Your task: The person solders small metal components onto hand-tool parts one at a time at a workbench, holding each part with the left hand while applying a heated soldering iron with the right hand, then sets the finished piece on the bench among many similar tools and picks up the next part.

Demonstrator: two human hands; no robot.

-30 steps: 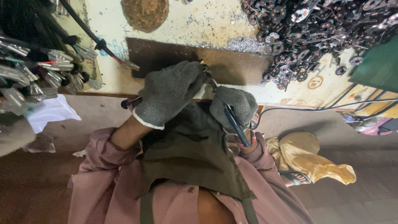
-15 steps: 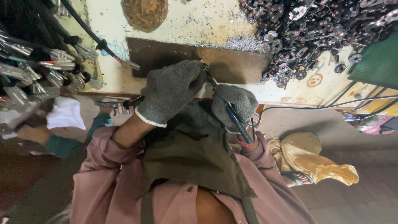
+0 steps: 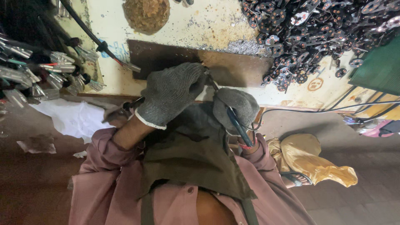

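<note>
Both my hands wear grey knit gloves and meet at the near edge of the workbench. My left hand (image 3: 171, 93) is curled into a fist over the bench edge, and what its fingers enclose is hidden. My right hand (image 3: 235, 106) grips a blue-handled plier-like tool (image 3: 238, 125). The tool's thin dark tip (image 3: 211, 81) reaches up between the two hands. A dark brown metal plate (image 3: 233, 68) lies on the bench just beyond them. My pink sleeves and dark green apron (image 3: 196, 162) fill the lower view.
A heap of small black metal parts (image 3: 316, 29) covers the bench's upper right. Silvery connectors and cables (image 3: 46, 73) pile up at the left. A white cloth (image 3: 71, 118) lies lower left, and a yellow bag (image 3: 314, 160) lower right. A brown round lump (image 3: 146, 14) sits at the top.
Another person's arm in a teal sleeve reached in at the left half a second ago and is now gone. The white cloth stays there. My hands have hardly moved.
</note>
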